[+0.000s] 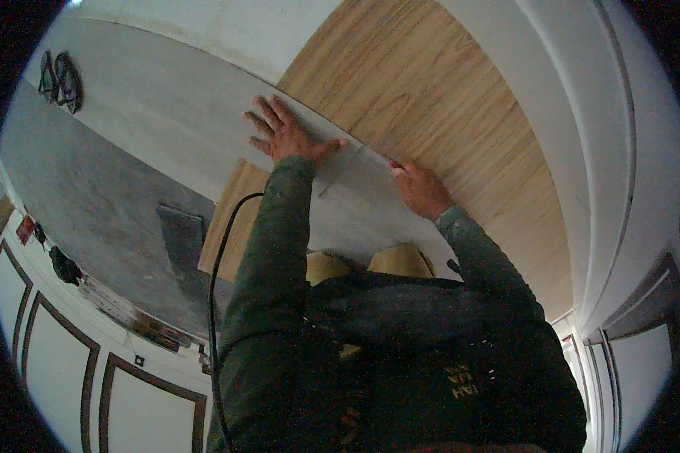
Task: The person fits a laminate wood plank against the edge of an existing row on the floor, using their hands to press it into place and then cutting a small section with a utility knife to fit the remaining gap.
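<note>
While the left hand (289, 140) lies, fingers apart, on the grey strip (363, 204), the right hand (423, 192) clamps a mostly hidden red tool (395, 164) beside the planks (431, 98). Step: probably edge work; next move calls for steady guidance.

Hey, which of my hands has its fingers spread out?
Your left hand, splayed on the grey surface; your right hand is curled around a small red object.
</note>
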Demonstrator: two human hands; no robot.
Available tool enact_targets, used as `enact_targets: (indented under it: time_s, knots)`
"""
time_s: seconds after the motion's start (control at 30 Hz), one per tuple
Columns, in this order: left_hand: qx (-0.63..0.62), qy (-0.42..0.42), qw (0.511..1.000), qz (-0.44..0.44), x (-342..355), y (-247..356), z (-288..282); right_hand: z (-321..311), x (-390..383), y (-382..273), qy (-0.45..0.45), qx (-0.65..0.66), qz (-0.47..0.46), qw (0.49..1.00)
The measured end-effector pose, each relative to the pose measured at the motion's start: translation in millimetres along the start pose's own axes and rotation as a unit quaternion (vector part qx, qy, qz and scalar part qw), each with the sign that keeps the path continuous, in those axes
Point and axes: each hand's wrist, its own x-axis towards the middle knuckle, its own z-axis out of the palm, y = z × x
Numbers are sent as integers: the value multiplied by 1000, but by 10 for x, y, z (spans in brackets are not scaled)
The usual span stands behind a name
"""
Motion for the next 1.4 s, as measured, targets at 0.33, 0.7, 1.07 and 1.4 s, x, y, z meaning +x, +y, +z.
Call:
enact_targets:
  time_s: [0.33, 0.7, 1.07, 1.4]
  knots:
    - [-92, 122, 988, 31, 105, -116, 225, 414, -708, 505, 238, 74, 41, 968]
    - [-194, 133, 962, -138, 58, -289, 422, 832, -1252, 1320, 302, -37, 82, 949]
    - [-103, 155, 975, -122, 58, -1366, -32, 1123, -1476, 1796, 274, -95, 163, 943]
    - [-54, 217, 972, 70, 614, -2034, 146, 1165, -1680, 1908, 291, -54, 118, 948]
